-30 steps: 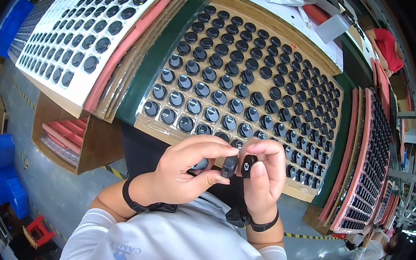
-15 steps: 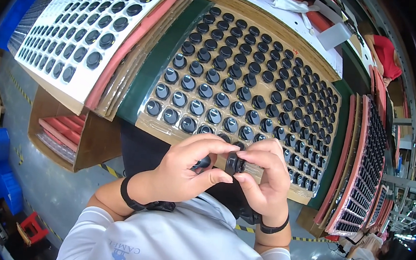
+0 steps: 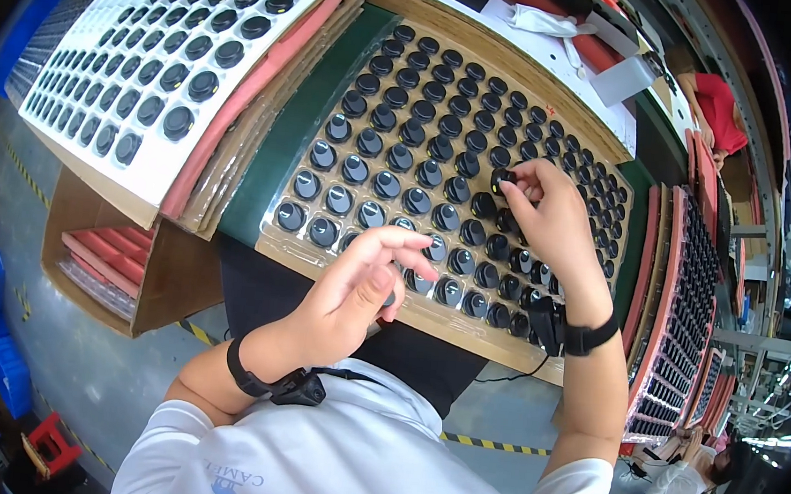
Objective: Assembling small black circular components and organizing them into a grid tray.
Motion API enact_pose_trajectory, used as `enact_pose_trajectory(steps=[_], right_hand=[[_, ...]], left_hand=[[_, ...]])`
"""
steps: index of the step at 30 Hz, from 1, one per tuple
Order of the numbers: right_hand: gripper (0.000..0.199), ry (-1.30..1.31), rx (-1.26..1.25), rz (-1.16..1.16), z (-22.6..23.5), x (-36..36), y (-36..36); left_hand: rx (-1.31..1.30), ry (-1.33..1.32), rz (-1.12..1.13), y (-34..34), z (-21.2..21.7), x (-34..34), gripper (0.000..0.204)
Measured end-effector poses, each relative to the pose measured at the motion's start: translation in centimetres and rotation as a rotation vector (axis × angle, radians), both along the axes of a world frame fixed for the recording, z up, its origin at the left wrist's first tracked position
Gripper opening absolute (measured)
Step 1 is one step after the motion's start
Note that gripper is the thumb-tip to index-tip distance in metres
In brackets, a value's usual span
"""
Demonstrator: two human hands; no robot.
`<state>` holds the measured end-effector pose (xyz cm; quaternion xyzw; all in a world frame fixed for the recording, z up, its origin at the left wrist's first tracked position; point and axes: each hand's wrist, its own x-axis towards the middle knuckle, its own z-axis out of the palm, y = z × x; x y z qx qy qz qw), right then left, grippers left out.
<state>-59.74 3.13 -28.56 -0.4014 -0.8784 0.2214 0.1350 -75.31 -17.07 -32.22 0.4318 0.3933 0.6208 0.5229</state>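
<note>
Head view, the only one: right hand [image 3: 558, 220] has thumb and fingertips clamped on a black cap [image 3: 497, 181], at about the middle of the tray [image 3: 463, 330] on the green bench [image 3: 258, 179], between the tray's far and near edges. Can't tell if the cap is seated or just above its slot. Left hand [image 3: 342, 301] is over the tray's near edge, thumb and forefinger apart; dark piece [image 3: 390, 299] at its curled fingers, can't tell if gripped. Step reads as setting the cap into the rows. Next move calls for square seating, then a clean release without knocking adjacent caps.
</note>
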Motion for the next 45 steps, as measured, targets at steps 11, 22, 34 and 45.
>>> enact_pose_trajectory(steps=[11,22,34,45], right_hand=[[0.019,-0.217,0.235,0.095,-1.1,-1.1,1.0],[0.016,0.147,-0.110,0.568,1.8,-3.0,-9.6],[0.019,0.072,-0.040,0.228,1.9,0.2,-3.0],[0.019,-0.078,0.346,0.138,-2.4,2.6,2.2]], left_hand=[[-0.038,-0.063,0.011,0.3,-0.1,-0.7,0.074],[0.039,-0.068,0.039,0.5,-0.1,0.2,0.079],[-0.016,-0.029,-0.039,-0.2,-0.5,-0.4,0.077],[0.036,0.088,0.022,-0.9,-0.2,-0.3,0.055]])
